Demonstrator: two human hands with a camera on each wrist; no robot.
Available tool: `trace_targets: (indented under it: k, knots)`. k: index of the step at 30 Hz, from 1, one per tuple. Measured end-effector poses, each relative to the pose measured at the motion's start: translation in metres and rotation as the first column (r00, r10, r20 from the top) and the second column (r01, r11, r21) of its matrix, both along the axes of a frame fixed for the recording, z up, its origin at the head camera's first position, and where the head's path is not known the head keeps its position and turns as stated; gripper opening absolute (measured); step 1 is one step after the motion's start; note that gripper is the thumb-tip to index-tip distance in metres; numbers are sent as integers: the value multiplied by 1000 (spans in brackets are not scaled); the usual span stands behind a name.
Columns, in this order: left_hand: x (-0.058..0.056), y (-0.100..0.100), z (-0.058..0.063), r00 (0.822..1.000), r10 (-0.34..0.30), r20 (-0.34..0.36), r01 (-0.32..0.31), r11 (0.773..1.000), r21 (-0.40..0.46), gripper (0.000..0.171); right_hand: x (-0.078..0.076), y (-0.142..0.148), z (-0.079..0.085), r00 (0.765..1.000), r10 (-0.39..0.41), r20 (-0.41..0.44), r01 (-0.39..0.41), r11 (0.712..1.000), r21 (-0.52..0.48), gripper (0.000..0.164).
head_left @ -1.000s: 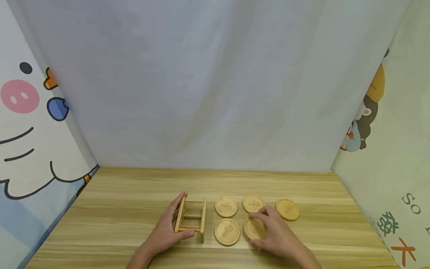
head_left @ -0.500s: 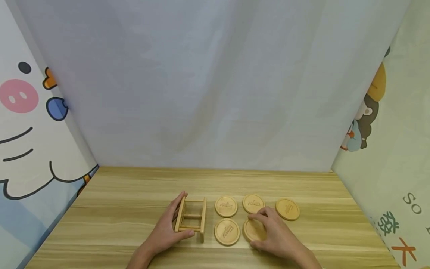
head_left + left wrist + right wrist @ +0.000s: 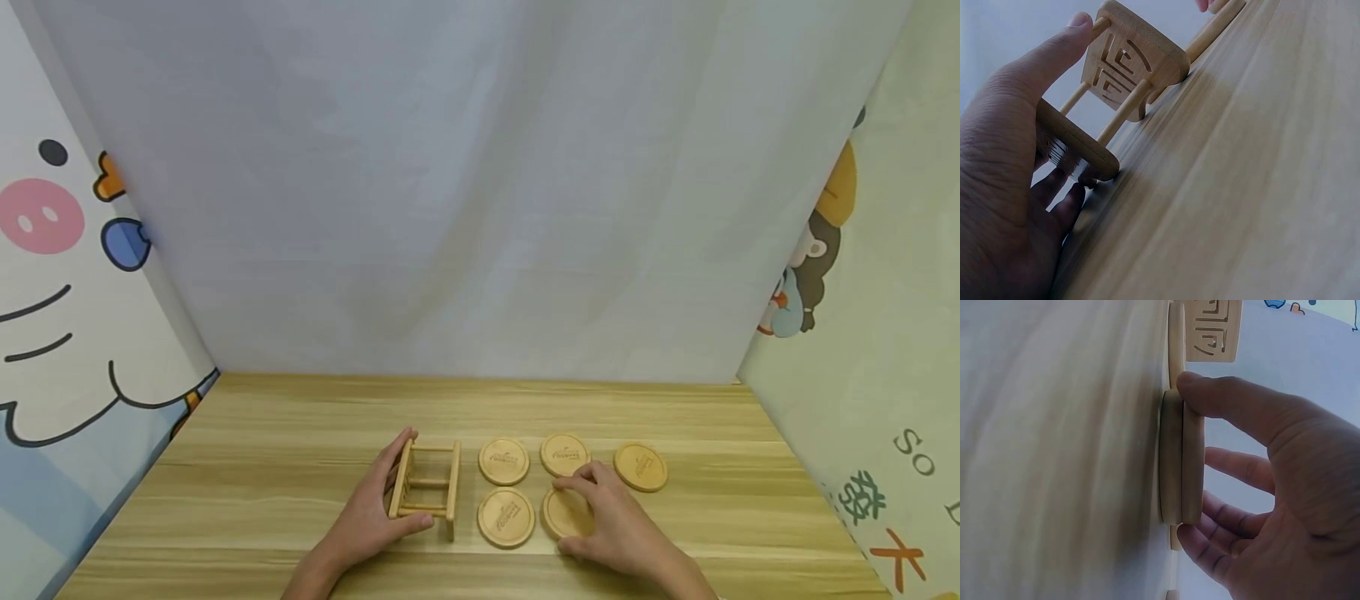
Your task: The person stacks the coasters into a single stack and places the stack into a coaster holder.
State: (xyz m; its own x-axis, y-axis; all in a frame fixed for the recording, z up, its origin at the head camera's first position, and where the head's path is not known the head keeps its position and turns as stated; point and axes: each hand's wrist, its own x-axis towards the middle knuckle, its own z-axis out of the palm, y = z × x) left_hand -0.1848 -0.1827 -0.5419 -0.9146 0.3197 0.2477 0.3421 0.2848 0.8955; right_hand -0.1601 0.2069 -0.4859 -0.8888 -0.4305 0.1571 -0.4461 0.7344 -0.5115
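Observation:
My left hand (image 3: 369, 512) grips a small wooden coaster rack (image 3: 454, 479) by its left panel, thumb in front and fingers behind. Dowels join the rack's two panels, and cut-out patterns show on the far panel in the left wrist view. My right hand (image 3: 618, 521) pinches the edge of a round wooden coaster (image 3: 567, 514) between thumb and fingers. From the right wrist view, this upper coaster (image 3: 1194, 469) lies flat on a second coaster (image 3: 1171, 456), the two edges nearly flush.
Two coasters lie between rack and right hand, a back one (image 3: 504, 461) and a front one (image 3: 506, 517). Behind the held stack sits another coaster (image 3: 565, 454), with one more coaster (image 3: 641, 467) to its right. A pale curtain (image 3: 480, 208) closes off the back of the wooden table (image 3: 300, 433).

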Motion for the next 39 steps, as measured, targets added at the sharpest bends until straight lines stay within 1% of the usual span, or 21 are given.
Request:
trace_targets:
  k: [5, 8, 15, 19, 26, 32, 35, 39]
  knots:
    - [0, -1, 0, 1000, 1, 6, -1, 1000, 1, 116, 2, 0, 2, 999, -41, -17, 41, 999, 17, 91]
    - [0, -1, 0, 1000, 3, 11, -3, 1000, 2, 116, 2, 0, 3, 998, -57, -31, 57, 998, 19, 94]
    - [2, -2, 1, 1000, 5, 2, -5, 1000, -8, 116, 2, 2, 4, 997, -50, -63, 51, 999, 15, 90]
    - [2, -3, 2, 1000, 4, 2, -4, 1000, -6, 115, 2, 0, 3, 994, -37, -99, 38, 999, 16, 89]
    - [1, -2, 2, 1000, 4, 14, -4, 1000, 0, 116, 1, -9, 3, 989, -21, -149, 25, 999, 28, 86]
    - [1, -1, 2, 1000, 4, 13, -4, 1000, 5, 116, 0, -19, 3, 979, 4, -204, 1, 1000, 21, 86]
    - [1, -1, 3, 1000, 2, 19, -2, 1000, 7, 116, -1, -24, 4, 980, 12, -199, -8, 1000, 18, 87]
    - [1, 0, 3, 1000, -5, 25, 4, 1000, 19, 116, -2, -31, 6, 987, 15, -162, -15, 1000, 7, 85]
